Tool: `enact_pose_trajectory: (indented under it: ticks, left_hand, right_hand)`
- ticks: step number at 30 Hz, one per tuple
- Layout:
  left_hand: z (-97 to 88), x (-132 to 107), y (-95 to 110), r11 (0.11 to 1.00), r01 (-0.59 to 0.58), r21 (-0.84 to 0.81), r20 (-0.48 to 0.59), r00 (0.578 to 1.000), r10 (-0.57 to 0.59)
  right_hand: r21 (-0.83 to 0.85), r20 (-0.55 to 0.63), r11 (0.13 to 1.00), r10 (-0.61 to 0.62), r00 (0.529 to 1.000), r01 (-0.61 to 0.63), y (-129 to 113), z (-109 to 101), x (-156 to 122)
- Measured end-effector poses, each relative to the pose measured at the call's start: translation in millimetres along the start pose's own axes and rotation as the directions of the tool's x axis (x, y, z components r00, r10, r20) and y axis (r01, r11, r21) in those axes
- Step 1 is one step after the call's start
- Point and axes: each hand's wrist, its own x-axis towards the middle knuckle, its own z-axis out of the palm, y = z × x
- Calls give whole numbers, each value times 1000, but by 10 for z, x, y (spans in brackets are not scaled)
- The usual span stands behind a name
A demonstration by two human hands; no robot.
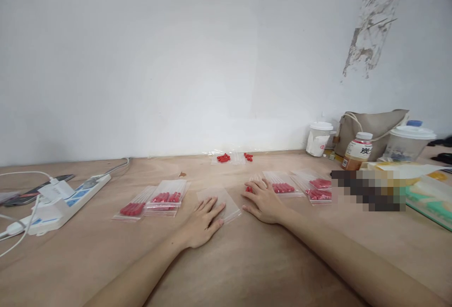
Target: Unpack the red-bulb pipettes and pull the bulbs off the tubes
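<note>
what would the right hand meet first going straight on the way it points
Most likely the clear zip-lock bag under the left hand; the thumb side of the right hand points toward its edge, though exact depth is unclear.

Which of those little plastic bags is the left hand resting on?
The middle plastic bag, partly under the left hand: no red shows through it, whereas the bags on either side hold red pieces.

Red pieces (132, 209), tan table (229, 269), white wall (176, 62)
</note>
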Motion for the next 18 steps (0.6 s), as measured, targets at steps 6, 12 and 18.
enact_pose_trajectory:
  ticks: [6,12,18]
  left_hand:
    - [-159,77,-130,991,-10,-137,-65,998,2]
    - [-314,580,-423,951,254,-177,-209,934,-289]
    - [-356,864,-624,910,322,-262,-66,934,-350]
  right_hand:
    - [68,-52,998,19,998,-16,3,-34,-96]
    - [197,-176,980,13,984,23,-90,-38,-303]
    - [243,-236,970,48,971,12,-61,-31,-384]
